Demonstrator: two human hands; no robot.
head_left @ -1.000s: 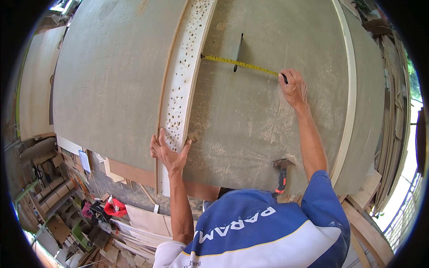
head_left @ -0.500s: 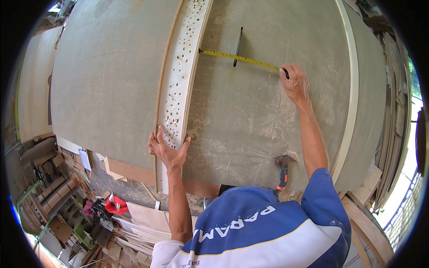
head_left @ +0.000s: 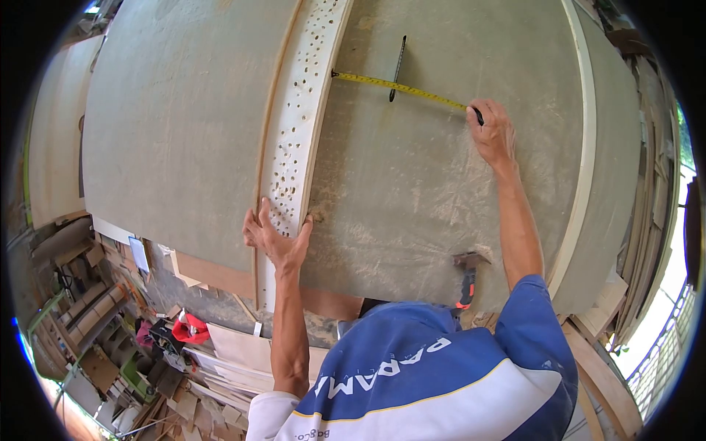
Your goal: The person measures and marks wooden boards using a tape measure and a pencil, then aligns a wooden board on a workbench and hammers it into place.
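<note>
A long white board (head_left: pixel 294 132), dotted with many small holes, runs lengthwise across a grey worktop (head_left: pixel 419 169). Near its close end, my left hand (head_left: pixel 278 241) spans it, fingers at the left edge and thumb at the right edge. My right hand (head_left: pixel 493 132) is closed around a tape measure (head_left: pixel 479 116), mostly hidden in the palm. Its yellow blade (head_left: pixel 426 94) stretches leftward, with the end hook at the board's right edge. A thin black pen (head_left: pixel 398 70) lies on the worktop, crossed by the blade.
A hammer (head_left: pixel 468 278) with a red and black handle lies near the worktop's front edge. A pale strip (head_left: pixel 585 147) runs along the right side. Wood offcuts (head_left: pixel 198 411) and a red bag (head_left: pixel 191 328) are at lower left; stacked planks (head_left: pixel 651 198) stand at right.
The view has shifted slightly, so the pen and tape appear a little higher and to the right. Both hands keep their holds, and the blade stays stretched from the board.
</note>
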